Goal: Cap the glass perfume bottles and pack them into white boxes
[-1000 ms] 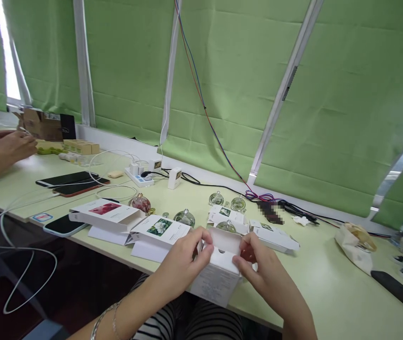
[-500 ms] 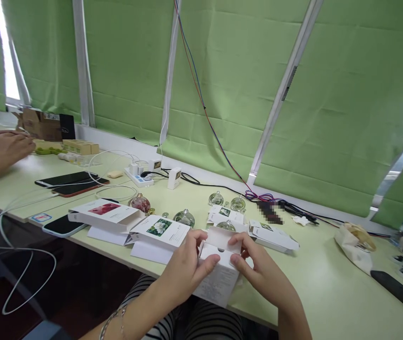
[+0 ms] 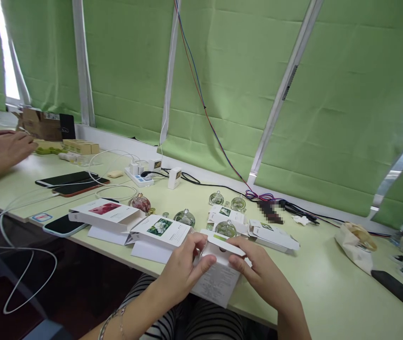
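Note:
A small white carton (image 3: pixel 215 282) with fine grey print is held at the table's front edge. My left hand (image 3: pixel 187 262) grips its left side, thumb on top. My right hand (image 3: pixel 254 264) grips the right side, fingers at the lid flap (image 3: pixel 225 244), which is partly folded down over the opening. Just behind the carton stands a round glass bottle (image 3: pixel 225 228). Left of my hands lies an opened white box with a white flower picture (image 3: pixel 162 227), and beyond it one with a red picture (image 3: pixel 104 209). Another round glass bottle (image 3: pixel 184 218) stands behind the flower box.
More glass bottles (image 3: pixel 238 203) and flattened white boxes (image 3: pixel 274 237) lie behind my hands. Several phones (image 3: pixel 65 224) and white cables are on the left, near a power strip (image 3: pixel 140 178). Another person's hands (image 3: pixel 12 146) are at far left. A cloth bag (image 3: pixel 355 245) lies right.
The carton's lid flap has tipped forward and down from its more upright position. My hands have shifted slightly around it and keep their hold.

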Demonstrator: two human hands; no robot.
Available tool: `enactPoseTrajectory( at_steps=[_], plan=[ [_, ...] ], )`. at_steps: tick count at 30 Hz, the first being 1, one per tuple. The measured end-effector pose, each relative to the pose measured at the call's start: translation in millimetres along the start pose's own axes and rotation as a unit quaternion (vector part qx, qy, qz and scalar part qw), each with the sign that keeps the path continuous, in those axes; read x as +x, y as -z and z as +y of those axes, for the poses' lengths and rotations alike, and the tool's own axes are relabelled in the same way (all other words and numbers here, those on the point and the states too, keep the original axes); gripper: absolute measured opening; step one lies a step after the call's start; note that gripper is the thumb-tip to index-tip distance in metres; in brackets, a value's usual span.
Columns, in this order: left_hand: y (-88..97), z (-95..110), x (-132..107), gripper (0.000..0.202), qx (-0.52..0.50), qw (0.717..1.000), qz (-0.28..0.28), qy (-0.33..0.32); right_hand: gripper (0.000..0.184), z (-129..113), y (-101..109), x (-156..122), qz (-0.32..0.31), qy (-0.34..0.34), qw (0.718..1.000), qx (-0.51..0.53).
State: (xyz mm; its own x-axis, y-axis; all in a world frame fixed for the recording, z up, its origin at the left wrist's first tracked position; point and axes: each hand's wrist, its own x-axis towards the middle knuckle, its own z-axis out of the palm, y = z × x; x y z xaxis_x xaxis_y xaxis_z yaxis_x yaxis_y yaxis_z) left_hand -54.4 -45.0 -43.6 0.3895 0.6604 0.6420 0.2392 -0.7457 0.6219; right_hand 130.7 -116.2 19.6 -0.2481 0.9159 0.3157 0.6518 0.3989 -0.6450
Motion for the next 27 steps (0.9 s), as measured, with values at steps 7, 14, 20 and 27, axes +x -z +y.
enactPoseTrajectory(
  at_steps=[7, 14, 20, 27],
  plan=[
    [-5.2, 6, 0, 0.013, -0.088, 0.996, 0.017, 0.005, 0.012, -4, -9, 6, 0.066, -0.042, 0.997, -0.003],
    [-2.3, 3, -1, 0.016, -0.064, 0.998, -0.019, -0.005, 0.03, 8, -18, 12, 0.138, -0.053, 0.987, -0.054],
    [-4.7, 0, 3, 0.029, -0.057, 0.998, -0.028, 0.002, 0.041, -2, -9, 4, 0.055, 0.016, 0.998, -0.011],
    [-11.9, -6, -4, 0.025, -0.101, 0.995, 0.022, -0.009, 0.03, -1, -4, -3, -0.011, -0.008, 0.999, -0.037]
  ],
)
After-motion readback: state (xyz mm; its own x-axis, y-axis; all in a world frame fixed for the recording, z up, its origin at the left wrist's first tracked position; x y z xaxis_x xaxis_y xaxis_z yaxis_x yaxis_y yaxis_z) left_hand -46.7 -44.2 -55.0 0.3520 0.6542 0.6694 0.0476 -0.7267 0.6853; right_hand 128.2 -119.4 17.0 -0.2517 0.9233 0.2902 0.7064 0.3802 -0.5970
